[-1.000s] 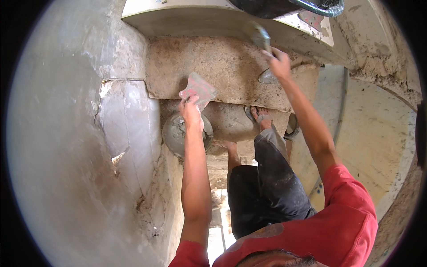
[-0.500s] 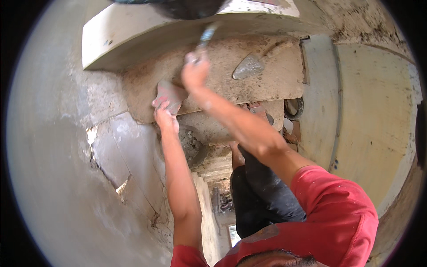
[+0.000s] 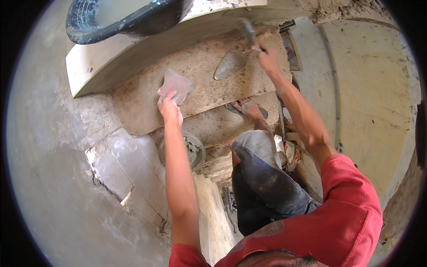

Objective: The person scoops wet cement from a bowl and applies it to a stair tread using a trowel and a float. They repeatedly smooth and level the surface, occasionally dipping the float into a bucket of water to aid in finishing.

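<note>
My left hand (image 3: 169, 107) grips a flat, four-cornered grey piece with pink patches (image 3: 177, 84) by its near edge, above the rough brown slab (image 3: 142, 104). Ahead and to the right, my right hand (image 3: 268, 60) is closed round the handle of a slim tool that looks like a brush (image 3: 247, 30), its outer end smeared by motion. Between the hands a mortar-smeared trowel (image 3: 229, 64) lies on the slab, with its handle pointing toward the far right.
A black tub (image 3: 147, 20) of cloudy liquid rests on the white-topped ledge (image 3: 84, 66). A bucket (image 3: 203, 155) with grey mortar stands below my left forearm. My sandalled foot (image 3: 251, 111) is on a lower step. Plastered wall (image 3: 49, 155) rises at left; a yellowish panel (image 3: 373, 98) stands right.
My right hand has swung right with the tool, away from the left hand. My left hand keeps its grip on the flat piece. The view has shifted, showing more of the tub.
</note>
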Action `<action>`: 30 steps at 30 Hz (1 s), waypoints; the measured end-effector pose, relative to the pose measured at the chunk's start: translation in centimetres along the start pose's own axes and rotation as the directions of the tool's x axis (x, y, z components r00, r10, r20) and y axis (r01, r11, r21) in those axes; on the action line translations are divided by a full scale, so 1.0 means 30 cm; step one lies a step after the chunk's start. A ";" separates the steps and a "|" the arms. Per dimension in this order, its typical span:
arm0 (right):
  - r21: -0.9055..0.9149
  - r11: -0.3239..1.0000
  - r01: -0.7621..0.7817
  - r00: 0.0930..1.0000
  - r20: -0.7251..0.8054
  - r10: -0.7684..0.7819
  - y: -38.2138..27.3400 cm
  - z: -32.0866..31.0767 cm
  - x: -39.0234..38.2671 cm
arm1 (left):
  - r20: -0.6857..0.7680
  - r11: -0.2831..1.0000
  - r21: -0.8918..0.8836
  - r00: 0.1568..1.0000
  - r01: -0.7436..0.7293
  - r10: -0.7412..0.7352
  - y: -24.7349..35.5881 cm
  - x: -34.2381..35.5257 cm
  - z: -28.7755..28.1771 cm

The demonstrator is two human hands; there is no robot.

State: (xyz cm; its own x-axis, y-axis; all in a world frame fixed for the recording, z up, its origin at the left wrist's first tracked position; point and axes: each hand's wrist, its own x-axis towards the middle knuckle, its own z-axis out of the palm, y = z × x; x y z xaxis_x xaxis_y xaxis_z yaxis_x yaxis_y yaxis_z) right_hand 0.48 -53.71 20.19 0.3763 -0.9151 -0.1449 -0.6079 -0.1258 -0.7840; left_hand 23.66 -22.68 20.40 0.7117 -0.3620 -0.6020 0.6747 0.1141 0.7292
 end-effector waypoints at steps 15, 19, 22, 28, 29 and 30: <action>0.256 0.966 -0.036 0.999 0.001 0.037 -0.409 0.271 -0.280 | 0.084 0.932 0.176 0.948 -0.318 0.308 0.042 0.031 0.390; 0.088 0.976 0.202 0.974 0.085 -0.209 -0.368 0.128 -0.247 | 0.154 0.895 -0.444 0.987 0.027 0.047 0.214 0.051 0.468; 0.228 0.974 0.014 0.999 0.046 -0.025 -0.275 -0.022 -0.135 | 0.191 0.876 -0.479 0.981 0.057 0.040 0.281 0.063 0.465; 0.423 0.894 -0.149 0.929 -0.250 0.273 -0.237 -0.168 -0.116 | 0.298 0.843 -0.524 0.954 0.124 0.045 0.314 0.080 0.424; 0.468 0.868 -0.164 0.904 -0.281 0.322 -0.272 -0.153 -0.128 | 0.311 0.838 -0.528 0.949 0.136 0.042 0.317 0.081 0.417; 0.498 0.840 -0.218 0.844 -0.336 0.418 -0.316 -0.128 -0.145 | 0.300 0.837 -0.530 0.953 0.135 0.037 0.320 0.082 0.410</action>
State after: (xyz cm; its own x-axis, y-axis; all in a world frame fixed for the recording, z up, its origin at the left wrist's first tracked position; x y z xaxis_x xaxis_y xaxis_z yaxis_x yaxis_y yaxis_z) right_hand 1.91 -50.02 30.58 -0.1719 -0.9536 -0.2471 -0.2445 0.2843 -0.9270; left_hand 29.50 -33.87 29.94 0.6445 -0.6185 -0.4495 0.7643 0.5373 0.3565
